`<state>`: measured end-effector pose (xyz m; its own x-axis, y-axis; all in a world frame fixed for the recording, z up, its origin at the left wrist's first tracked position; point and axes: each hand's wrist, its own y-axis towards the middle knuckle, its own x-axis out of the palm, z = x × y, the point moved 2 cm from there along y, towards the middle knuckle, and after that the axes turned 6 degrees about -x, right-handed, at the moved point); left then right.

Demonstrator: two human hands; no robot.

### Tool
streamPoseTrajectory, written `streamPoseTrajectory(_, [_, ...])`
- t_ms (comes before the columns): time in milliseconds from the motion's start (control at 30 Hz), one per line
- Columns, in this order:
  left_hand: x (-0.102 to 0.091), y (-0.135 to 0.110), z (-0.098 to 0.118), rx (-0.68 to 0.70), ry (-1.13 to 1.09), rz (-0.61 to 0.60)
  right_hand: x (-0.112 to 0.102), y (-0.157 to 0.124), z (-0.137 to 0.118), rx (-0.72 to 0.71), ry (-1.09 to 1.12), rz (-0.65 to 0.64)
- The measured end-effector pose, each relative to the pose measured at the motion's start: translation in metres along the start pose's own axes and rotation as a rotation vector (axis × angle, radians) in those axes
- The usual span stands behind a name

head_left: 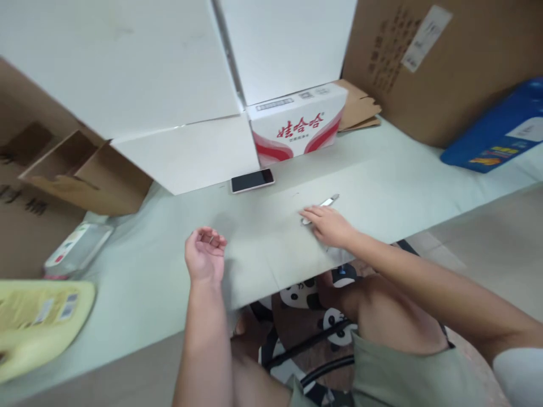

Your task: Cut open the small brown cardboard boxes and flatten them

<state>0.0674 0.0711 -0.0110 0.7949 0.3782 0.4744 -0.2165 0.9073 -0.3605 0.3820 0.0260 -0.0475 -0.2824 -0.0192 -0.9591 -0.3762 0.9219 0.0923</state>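
Your right hand [328,225] is over a slim, silvery metal tool [330,200] on the pale green tablecloth [263,249], to the right of the flat, black-screened phone [253,180] and closer to you; honestly can't tell if you're gripping it or just touching. Your left hand [206,257] is free, fingers loosely curled, nearer you and left of the phone. The red-and-white cardboard carton [301,133] sits behind the phone, a bit right.
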Motion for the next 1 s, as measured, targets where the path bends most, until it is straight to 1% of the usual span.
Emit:
streamPoseTrajectory(100, [-0.025, -0.003, 0.016, 0.111, 0.026, 0.072, 0.006, 0.008, -0.003, 0.024, -0.148, -0.042])
streamPoseTrajectory(167, [-0.046, -0.004, 0.025, 0.197, 0.138, 0.130, 0.003, 0.009, -0.002, 0.020, -0.229, -0.011])
streamPoseTrajectory(200, [-0.058, -0.005, 0.028, 0.236, 0.237, 0.160, 0.001, 0.009, -0.003, 0.014, -0.258, 0.031])
streamPoseTrajectory(267, [-0.078, -0.007, 0.030, 0.289, 0.509, 0.197, -0.005, 0.008, -0.012, -0.018, -0.285, 0.151])
streamPoseTrajectory(333, [-0.091, -0.008, 0.026, 0.332, 0.839, 0.164, -0.008, 0.009, -0.033, -0.067, -0.274, 0.270])
streamPoseTrajectory(367, [-0.094, -0.009, 0.023, 0.361, 1.001, 0.119, -0.008, 0.010, -0.047, -0.093, -0.256, 0.309])
streamPoseTrajectory(433, [-0.094, -0.008, 0.013, 0.417, 1.288, 0.012, -0.003, 0.016, -0.077, -0.136, -0.201, 0.334])
streamPoseTrajectory(467, [-0.091, -0.008, 0.009, 0.431, 1.401, -0.028, 0.001, 0.020, -0.091, -0.149, -0.169, 0.322])
streamPoseTrajectory(533, [-0.085, -0.008, 0.002, 0.388, 1.567, -0.063, 0.006, 0.029, -0.114, -0.165, -0.112, 0.279])
streamPoseTrajectory(633, [-0.077, -0.010, 0.001, 0.305, 1.671, -0.086, 0.008, 0.044, -0.134, -0.187, -0.061, 0.230])
streamPoseTrajectory(733, [-0.079, -0.013, 0.009, 0.231, 1.668, -0.058, 0.003, 0.062, -0.145, -0.229, -0.026, 0.207])
streamPoseTrajectory(800, [-0.086, -0.015, 0.016, 0.194, 1.644, 0.003, 0.001, 0.077, -0.154, -0.266, 0.006, 0.175])
streamPoseTrajectory(867, [-0.096, -0.015, 0.025, 0.170, 1.618, 0.094, 0.002, 0.098, -0.167, -0.283, 0.051, 0.113])
streamPoseTrajectory(933, [-0.107, -0.015, 0.033, 0.149, 1.593, 0.181, 0.006, 0.125, -0.185, -0.241, 0.107, 0.021])
streamPoseTrajectory(1000, [-0.115, -0.015, 0.042, 0.147, 1.546, 0.235, 0.010, 0.158, -0.207, -0.168, 0.186, -0.068])
